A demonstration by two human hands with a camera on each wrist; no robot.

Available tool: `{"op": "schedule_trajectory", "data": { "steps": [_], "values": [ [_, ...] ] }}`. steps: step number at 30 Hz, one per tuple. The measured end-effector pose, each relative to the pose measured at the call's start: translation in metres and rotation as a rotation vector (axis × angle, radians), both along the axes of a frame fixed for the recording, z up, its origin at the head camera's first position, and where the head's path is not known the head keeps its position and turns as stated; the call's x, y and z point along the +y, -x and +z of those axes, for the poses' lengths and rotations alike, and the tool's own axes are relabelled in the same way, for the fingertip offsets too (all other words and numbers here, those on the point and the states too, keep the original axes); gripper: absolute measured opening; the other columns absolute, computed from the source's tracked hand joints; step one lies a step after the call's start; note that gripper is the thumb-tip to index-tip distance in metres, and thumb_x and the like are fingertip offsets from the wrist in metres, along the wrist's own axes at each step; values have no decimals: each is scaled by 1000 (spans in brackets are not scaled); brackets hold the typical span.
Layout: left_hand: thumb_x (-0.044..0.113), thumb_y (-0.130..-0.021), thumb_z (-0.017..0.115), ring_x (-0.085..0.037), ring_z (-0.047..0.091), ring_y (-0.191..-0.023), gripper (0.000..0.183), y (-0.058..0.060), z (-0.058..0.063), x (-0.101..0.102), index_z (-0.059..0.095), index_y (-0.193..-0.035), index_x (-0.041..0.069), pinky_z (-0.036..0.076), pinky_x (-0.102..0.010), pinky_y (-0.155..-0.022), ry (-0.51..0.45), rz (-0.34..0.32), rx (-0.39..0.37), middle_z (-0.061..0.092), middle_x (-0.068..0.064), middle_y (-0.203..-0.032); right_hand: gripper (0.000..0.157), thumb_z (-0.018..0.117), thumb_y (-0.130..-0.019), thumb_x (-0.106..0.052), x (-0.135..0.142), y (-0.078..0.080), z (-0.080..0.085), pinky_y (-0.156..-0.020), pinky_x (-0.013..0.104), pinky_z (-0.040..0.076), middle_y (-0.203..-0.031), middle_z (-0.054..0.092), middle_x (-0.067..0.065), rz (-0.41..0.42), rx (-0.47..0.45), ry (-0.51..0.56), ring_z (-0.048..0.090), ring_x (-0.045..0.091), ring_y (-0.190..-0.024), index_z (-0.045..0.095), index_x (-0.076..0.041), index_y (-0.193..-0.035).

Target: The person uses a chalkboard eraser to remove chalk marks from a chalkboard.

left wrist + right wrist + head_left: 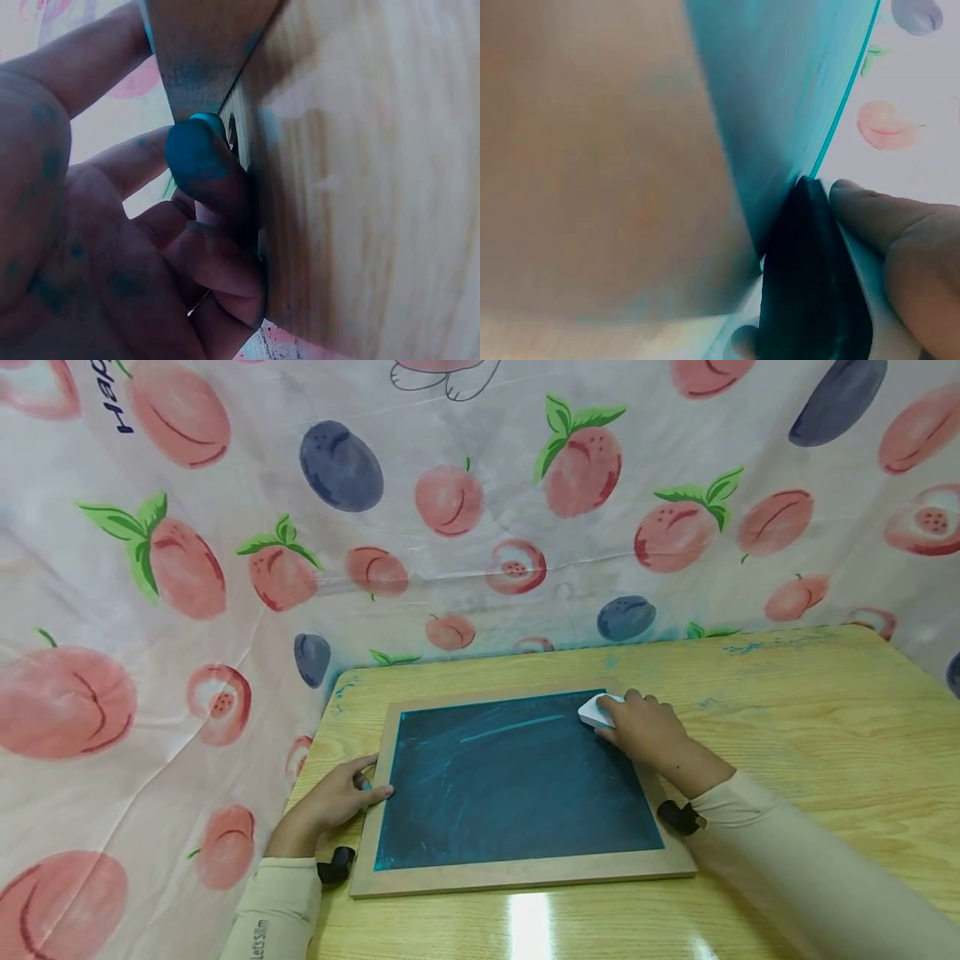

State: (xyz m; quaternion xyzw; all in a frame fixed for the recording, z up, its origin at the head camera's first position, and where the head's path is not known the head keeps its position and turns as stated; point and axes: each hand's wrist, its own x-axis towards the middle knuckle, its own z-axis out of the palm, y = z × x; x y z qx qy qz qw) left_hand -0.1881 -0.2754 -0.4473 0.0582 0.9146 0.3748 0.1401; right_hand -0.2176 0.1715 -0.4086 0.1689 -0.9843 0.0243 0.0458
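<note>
A chalkboard [517, 793] in a pale wooden frame lies on the table, with a light blue chalk streak and smudges near its top. My right hand [648, 731] grips a board eraser [597, 712], its white back up, at the board's upper right corner. In the right wrist view the eraser's dark felt [814, 285] is against the blue-dusted board. At the left side of the frame [365, 860], my left hand [337, 797] holds the edge, thumb on top and other fingers beside it. One fingertip [196, 154] is stained blue in the left wrist view.
The light wooden table [810, 735] extends to the right of the board and has blue chalk dust along its back. Behind and to the left hangs a fruit-printed cloth [480, 460], close to the table's edge.
</note>
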Motion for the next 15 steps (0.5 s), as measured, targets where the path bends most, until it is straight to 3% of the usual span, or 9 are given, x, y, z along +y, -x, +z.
{"op": "schedule_trajectory", "data": {
  "steps": [7,15],
  "values": [
    [29,-95,71,-18,48,-71,69,1,0,0,42,-151,1,42,-32,-69,27,-4,20,52,-6,-79,48,65,-98,-32,-21,-1,0,-73,57,55,-115,62,31,28,-18,9,65,45,-90,58,-3,-136],
    [30,-94,72,-19,49,-72,70,0,-2,-1,43,-151,1,42,-32,-70,49,17,18,53,-7,-82,50,64,-99,-34,-78,-12,-1,-83,58,54,-122,61,29,125,-42,-14,64,45,-104,56,-7,-140]
  ]
}}
